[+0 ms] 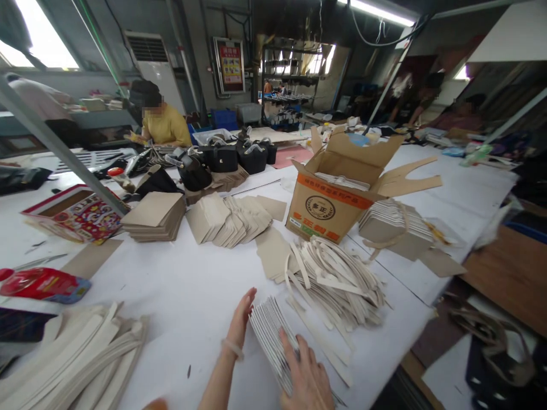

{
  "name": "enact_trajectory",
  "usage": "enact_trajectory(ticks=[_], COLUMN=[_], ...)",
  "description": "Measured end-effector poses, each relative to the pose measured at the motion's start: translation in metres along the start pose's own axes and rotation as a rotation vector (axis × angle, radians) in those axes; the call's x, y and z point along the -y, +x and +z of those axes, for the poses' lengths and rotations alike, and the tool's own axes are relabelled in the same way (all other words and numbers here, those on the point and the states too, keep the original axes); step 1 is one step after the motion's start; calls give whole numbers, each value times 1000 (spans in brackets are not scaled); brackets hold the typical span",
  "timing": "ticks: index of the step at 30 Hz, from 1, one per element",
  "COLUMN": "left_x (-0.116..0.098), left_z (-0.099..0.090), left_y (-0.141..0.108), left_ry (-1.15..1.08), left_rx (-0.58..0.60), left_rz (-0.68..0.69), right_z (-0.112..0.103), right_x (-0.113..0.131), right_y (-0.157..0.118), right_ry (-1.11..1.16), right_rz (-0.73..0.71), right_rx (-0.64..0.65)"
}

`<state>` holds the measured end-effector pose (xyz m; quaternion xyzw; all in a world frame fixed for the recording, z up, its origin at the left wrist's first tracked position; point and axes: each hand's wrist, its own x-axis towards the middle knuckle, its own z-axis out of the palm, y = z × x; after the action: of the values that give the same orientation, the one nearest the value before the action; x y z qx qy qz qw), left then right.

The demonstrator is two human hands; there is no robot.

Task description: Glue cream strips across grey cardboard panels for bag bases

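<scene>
A row of thin grey-white boards (270,336) stands on edge, packed together on the white table in front of me. My left hand (243,319) is upright at the far left end of the row, its fingers straight and held together, the palm side facing the boards. Whether it touches them I cannot tell. Over the near right part of the row lies my right hand (308,373), fingers spread across the top edges, thumb partly hidden. Just beyond the boards is a tangled heap of off-white strips (342,282), with a few loose strips beside my right hand.
An open cardboard box (322,208) stands behind the heap. Stacked grey boards (154,216), fanned boards (233,219) and a bundled stack (397,225) surround it. Long pale strips (81,353) and a red bottle (43,285) lie left. A person in yellow (168,125) sits across.
</scene>
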<state>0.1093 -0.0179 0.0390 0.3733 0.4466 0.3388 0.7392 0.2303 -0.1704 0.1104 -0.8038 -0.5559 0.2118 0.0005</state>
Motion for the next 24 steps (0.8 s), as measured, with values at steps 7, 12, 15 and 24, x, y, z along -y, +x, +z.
enact_trajectory(ticks=[7,12,15,24], left_x=[-24,-26,-23,-29], left_z=[13,16,19,13], left_y=[23,9,7,1], left_ry=[26,97,81,92], left_rx=[396,374,342,412], left_rz=[-266,-189,-153,-166], right_z=[18,15,11,7], right_x=[-10,-12,-13,-22], right_y=[-3,-4,-2,2], right_ry=[24,19,2,-60], right_rz=[12,36,39,44], right_rx=[36,-56,-76,-38])
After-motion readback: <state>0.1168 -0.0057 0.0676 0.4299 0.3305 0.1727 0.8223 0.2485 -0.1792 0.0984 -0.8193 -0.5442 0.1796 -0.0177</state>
